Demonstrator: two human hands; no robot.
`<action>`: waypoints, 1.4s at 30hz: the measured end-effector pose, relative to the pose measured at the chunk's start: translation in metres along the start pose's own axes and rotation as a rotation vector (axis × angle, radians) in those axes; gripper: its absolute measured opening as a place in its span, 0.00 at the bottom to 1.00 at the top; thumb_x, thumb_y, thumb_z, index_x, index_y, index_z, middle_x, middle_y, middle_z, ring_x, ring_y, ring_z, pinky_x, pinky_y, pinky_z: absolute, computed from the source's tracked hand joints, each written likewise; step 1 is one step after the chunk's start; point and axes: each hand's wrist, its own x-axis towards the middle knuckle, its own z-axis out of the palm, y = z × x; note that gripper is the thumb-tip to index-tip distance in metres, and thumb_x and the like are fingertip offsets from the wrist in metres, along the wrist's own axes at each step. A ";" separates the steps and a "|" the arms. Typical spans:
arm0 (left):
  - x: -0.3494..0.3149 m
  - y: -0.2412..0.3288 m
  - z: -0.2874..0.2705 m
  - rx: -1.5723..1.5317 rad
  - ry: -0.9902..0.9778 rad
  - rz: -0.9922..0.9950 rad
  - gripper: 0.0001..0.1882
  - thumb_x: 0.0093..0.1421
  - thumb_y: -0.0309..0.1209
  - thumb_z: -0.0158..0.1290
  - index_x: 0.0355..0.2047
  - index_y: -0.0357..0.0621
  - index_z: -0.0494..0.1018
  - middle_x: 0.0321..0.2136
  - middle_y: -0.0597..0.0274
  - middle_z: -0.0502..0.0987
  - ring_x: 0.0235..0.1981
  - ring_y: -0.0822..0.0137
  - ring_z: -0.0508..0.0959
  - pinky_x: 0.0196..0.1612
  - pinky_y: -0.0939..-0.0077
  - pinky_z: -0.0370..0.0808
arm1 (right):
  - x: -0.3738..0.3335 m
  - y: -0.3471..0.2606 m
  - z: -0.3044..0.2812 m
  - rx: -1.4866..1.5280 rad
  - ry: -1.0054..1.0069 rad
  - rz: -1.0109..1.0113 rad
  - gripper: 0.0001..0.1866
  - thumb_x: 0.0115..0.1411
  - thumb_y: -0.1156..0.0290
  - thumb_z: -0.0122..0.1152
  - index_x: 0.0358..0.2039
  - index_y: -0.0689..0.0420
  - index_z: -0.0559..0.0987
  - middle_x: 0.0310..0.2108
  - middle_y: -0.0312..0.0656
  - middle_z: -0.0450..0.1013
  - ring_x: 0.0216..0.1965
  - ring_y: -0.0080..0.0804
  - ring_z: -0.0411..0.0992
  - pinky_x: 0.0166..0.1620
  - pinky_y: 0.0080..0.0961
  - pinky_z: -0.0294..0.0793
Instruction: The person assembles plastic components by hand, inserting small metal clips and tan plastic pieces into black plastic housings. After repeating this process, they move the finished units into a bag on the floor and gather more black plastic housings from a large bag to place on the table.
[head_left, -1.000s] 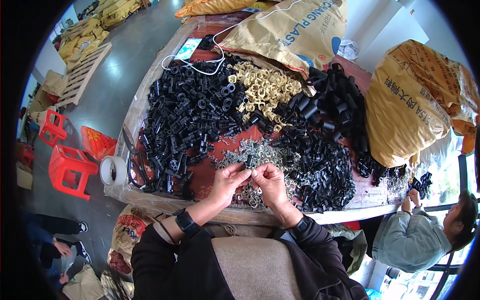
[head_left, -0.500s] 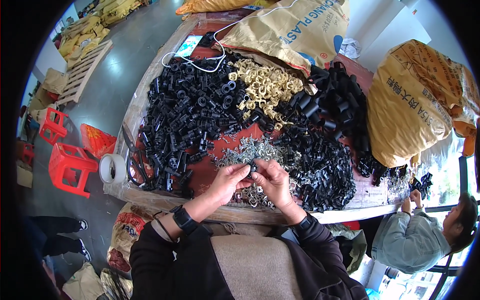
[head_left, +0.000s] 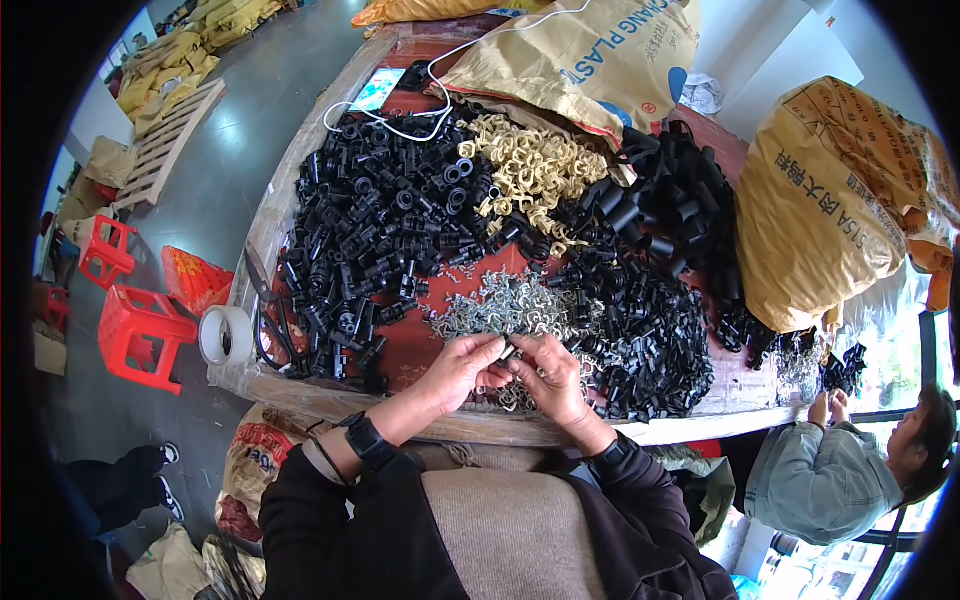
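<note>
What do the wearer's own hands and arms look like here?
The left hand and right hand are ungloved. Dark sleeves cover the forearms. A chunky black watch-like band sits on the left wrist, a dark band on the right.

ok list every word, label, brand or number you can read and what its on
I won't copy printed words, only tell where they stand:
Tan sack, top: large blue lettering; smaller print too small.
Orange-yellow sack, right: dark characters and digits; finer print blurred.
Pale sack with red print, lower left: unclear.
Lit screen, upper left: too small to read.
</note>
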 end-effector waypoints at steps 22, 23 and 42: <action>0.011 0.015 -0.020 0.041 0.016 0.006 0.11 0.56 0.29 0.46 0.38 0.37 0.64 0.29 0.58 0.73 0.24 0.74 0.73 0.28 0.82 0.72 | 0.134 0.159 -0.115 -1.159 -0.129 0.017 0.24 0.40 0.71 0.58 0.41 0.52 0.68 0.39 0.35 0.65 0.40 0.37 0.63 0.39 0.32 0.60; 0.011 0.014 -0.022 0.034 0.018 0.003 0.11 0.56 0.29 0.46 0.38 0.37 0.64 0.29 0.58 0.72 0.24 0.74 0.73 0.28 0.83 0.72 | 0.132 0.154 -0.117 -1.167 -0.141 0.078 0.25 0.40 0.70 0.59 0.42 0.53 0.67 0.38 0.36 0.65 0.40 0.37 0.63 0.39 0.32 0.60; -0.018 0.012 0.011 0.677 -0.153 0.230 0.12 0.54 0.28 0.48 0.39 0.37 0.66 0.21 0.69 0.69 0.19 0.82 0.65 0.21 0.88 0.64 | 0.016 -0.020 -0.050 0.061 -0.601 -0.001 0.28 0.41 0.67 0.63 0.43 0.62 0.67 0.32 0.50 0.69 0.33 0.44 0.69 0.35 0.29 0.69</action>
